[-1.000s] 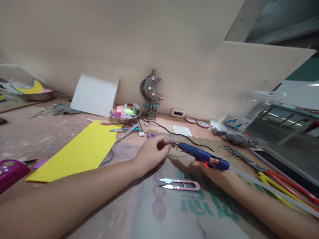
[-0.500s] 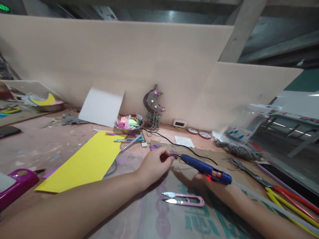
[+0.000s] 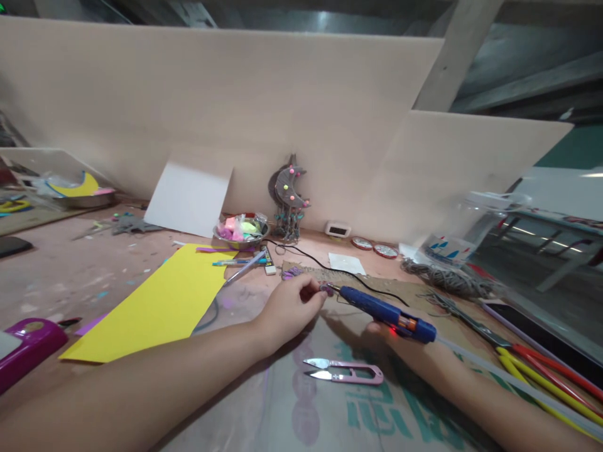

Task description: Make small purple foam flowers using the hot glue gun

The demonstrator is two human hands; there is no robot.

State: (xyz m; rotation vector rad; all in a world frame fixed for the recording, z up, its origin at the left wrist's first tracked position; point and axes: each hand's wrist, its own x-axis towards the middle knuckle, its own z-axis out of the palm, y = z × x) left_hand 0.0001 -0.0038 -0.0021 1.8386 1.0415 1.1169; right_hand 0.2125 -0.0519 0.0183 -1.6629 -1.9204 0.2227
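Note:
My right hand (image 3: 391, 339) grips a blue hot glue gun (image 3: 381, 309) with a red light lit and a long glue stick out of its back. The metal nozzle points left, at a small purple piece (image 3: 326, 288) pinched between the thumb and fingers of my left hand (image 3: 289, 307). Whether the nozzle touches the piece I cannot tell. Below my hands, pink-handled thread snips (image 3: 346, 371) lie on the table. Just beyond my left hand are purple scraps (image 3: 292, 273) on a piece of cardboard (image 3: 396, 292).
Yellow paper (image 3: 155, 301) lies left, with pens (image 3: 245, 269) at its corner. Behind are a bowl of colourful clay packets (image 3: 241, 231), a grey moon ornament (image 3: 288, 188) and a small clock (image 3: 337, 229). Large scissors (image 3: 499, 342), grey yarn (image 3: 447, 278) and a phone (image 3: 541, 336) lie right.
The view has shifted slightly. Both hands hold almost the same pose, with the glue gun nozzle still at the purple piece.

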